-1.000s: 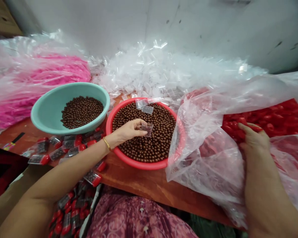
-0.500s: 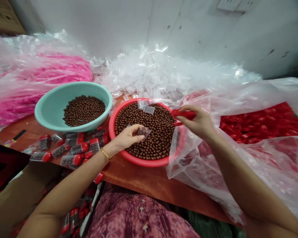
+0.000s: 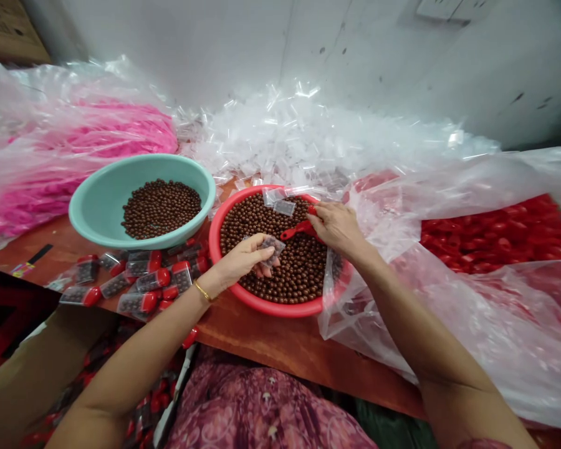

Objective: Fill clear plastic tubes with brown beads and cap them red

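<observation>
My left hand hovers over the red bowl of brown beads and pinches a small clear bag with some beads in it. My right hand is closed on a red plastic piece, held over the beads just right of the bag. The two hands are a few centimetres apart above the bowl's middle. Two more small clear bags lie on the beads at the bowl's far rim.
A teal bowl with brown beads stands to the left. Filled bags with red caps lie in front of it. A heap of clear bags is behind, pink pieces in plastic at left, red pieces in a large bag at right.
My right hand left the large bag of red pieces, took a red piece, and brought it over the red bowl toward the small bag. My left hand stayed over the beads.
</observation>
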A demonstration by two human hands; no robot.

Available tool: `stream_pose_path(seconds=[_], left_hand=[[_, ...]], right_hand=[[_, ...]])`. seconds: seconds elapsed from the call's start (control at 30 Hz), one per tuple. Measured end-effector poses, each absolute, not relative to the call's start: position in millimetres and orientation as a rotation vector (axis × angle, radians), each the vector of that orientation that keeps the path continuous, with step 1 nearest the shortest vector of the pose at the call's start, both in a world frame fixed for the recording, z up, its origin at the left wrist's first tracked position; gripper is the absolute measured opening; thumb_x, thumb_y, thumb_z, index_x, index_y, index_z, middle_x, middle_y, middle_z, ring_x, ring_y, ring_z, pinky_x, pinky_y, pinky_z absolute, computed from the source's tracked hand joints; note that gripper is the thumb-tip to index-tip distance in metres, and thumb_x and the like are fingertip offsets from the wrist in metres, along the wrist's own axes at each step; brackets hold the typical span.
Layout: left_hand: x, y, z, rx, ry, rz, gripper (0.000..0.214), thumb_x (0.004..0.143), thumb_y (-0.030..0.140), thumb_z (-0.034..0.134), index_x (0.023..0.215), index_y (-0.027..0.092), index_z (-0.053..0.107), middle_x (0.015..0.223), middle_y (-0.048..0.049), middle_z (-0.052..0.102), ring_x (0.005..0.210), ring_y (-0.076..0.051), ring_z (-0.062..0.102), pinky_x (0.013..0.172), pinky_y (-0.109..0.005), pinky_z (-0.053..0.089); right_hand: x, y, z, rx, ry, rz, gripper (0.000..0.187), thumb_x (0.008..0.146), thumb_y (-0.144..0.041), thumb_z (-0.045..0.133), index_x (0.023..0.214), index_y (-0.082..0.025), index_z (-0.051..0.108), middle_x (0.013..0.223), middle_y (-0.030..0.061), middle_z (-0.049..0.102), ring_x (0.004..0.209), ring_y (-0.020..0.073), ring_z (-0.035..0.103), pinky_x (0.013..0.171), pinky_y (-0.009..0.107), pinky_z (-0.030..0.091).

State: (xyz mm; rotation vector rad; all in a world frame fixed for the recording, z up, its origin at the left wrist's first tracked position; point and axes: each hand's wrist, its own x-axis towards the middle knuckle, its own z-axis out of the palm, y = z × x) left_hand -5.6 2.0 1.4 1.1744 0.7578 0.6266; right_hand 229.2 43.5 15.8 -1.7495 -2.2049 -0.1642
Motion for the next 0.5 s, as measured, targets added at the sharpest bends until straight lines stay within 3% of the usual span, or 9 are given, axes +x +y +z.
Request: stream_pose_path(seconds=[0.13, 0.23, 0.37, 0.5], left_hand=[[-4, 1, 0, 1.217, 0.786, 0.691, 0.029, 0.078, 0.037, 0.062, 0.094, 0.014, 0.054, 0.075, 0.0006, 0.060, 0.055, -0.004, 0.053, 0.051, -0.016, 0.042], [-4, 0, 1, 1.217, 0.754, 0.668, 0.033, 0.077, 0.040, 0.062, 0.096, 0.014, 0.054, 0.073, 0.0010, 0.059, 0.054, -0.005, 0.052, 0.051, -0.017, 0.042], [-6, 0, 2, 1.176, 0.715, 0.655, 0.035, 0.076, 0.042, 0.062, 0.095, 0.014, 0.054, 0.072, 0.0006, 0.059, 0.055, -0.006, 0.052, 0.051, -0.018, 0.043], [-7, 2, 3, 1.150, 0.706, 0.659, 0.033, 0.075, 0.042, 0.062, 0.089, 0.014, 0.053, 0.071, 0.0004, 0.058, 0.055, -0.006, 0.052, 0.051, -0.018, 0.043]], right_hand=[[221, 35, 19, -1.692, -1.944, -0.004, 0.025, 0.087, -0.034, 0.040, 0.080, -0.019, 0.059, 0.071, 0.0064, 0.061, 0.067, 0.0196, 0.055, 0.065, 0.032, 0.040], [205, 20, 22, -1.417, -1.814, 0.373, 0.013, 0.081, -0.032, 0.049, 0.076, -0.020, 0.052, 0.064, -0.0006, 0.053, 0.057, 0.0128, 0.047, 0.056, 0.026, 0.037], [184, 4, 28, -1.127, -1.883, 0.998, 0.009, 0.079, -0.028, 0.053, 0.080, -0.019, 0.055, 0.069, -0.0018, 0.055, 0.062, 0.0107, 0.050, 0.060, 0.024, 0.040], [182, 0, 29, -1.006, -1.899, 1.197, 0.011, 0.079, -0.027, 0.053, 0.084, -0.019, 0.059, 0.081, 0.0008, 0.062, 0.075, 0.0133, 0.056, 0.070, 0.027, 0.043]])
